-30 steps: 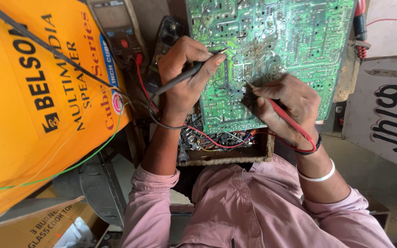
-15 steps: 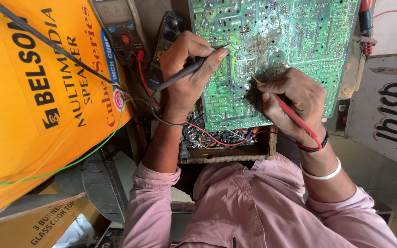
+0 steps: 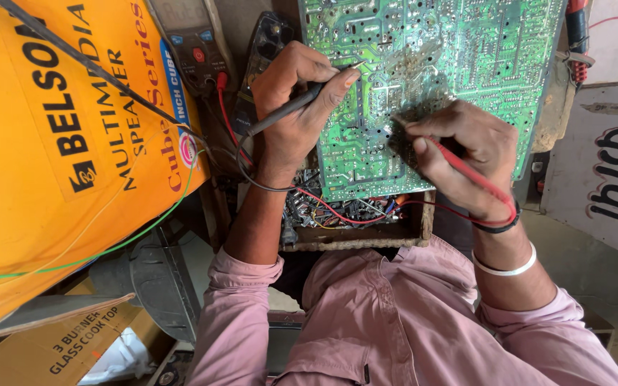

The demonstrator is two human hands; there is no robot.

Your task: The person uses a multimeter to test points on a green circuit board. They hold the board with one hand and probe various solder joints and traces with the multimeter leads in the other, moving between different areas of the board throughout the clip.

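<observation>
Green board: a large circuit board (image 3: 459, 64) stands solder side up against a wooden frame (image 3: 355, 239); wires and parts show below its lower edge
Left hand: the left hand (image 3: 295, 107) is clamped on a black probe (image 3: 291, 111), fingers closed round its shaft; the tip touches the board near its upper left
Right hand: the right hand (image 3: 466, 154) is closed on a red probe (image 3: 466, 171); the tip rests on the board's middle area
Meter: a multimeter (image 3: 191, 43) lies just left of the board, a red lead (image 3: 227, 118) plugged in; its screen is too steep to read
Step in hand: probing two solder points, judging by both tips on the board
Next move: steady tips and a glance at the meter seem called for; a slip could bridge close joints
Surroundings: an orange box (image 3: 59, 143) at left
</observation>
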